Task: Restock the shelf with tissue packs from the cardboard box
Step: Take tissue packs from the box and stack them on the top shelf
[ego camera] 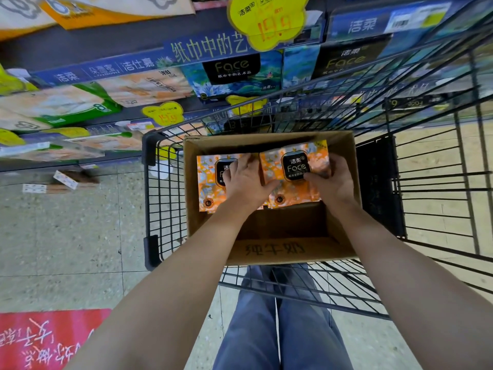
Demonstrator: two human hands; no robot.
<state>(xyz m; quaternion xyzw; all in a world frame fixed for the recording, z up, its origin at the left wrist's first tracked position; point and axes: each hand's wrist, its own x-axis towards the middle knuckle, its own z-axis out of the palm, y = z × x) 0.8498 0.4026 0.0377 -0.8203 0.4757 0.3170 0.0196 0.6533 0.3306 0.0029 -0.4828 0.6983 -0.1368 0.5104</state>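
Orange-printed tissue packs are the goods here, and two of them lie side by side in the far half of an open cardboard box (192, 209), which stands in a wire shopping cart (152, 198). The shelf (106, 67) runs from nine round to one o'clock of the cart, already holding green-and-peach tissue packs (66, 102) and blue Face packs (232, 73).

The left tissue pack (209, 182) lies flat, at nine o'clock of its twin. The left hand (245, 180) lies over its black label, fingers (240, 162) close together and lightly bent, thumb reaching to the seam between the packs. Whether those fingers hook the far edge I cannot tell.

The right tissue pack (290, 161) sits a little tilted, its far corner near the box rim at one o'clock. The right hand (334, 180) grips it, thumb on the printed face and fingers wrapped round its three o'clock edge.

The step looks like taking a pack out. To do it well:
- Seat the left thumb in the seam, so the right pack is squeezed from both sides.
- Lift straight up until it passes the box wall.
- Only then swing toward the shelf at eleven o'clock, keeping above the cart rim.
- Hold the soft film firmly but without crushing.
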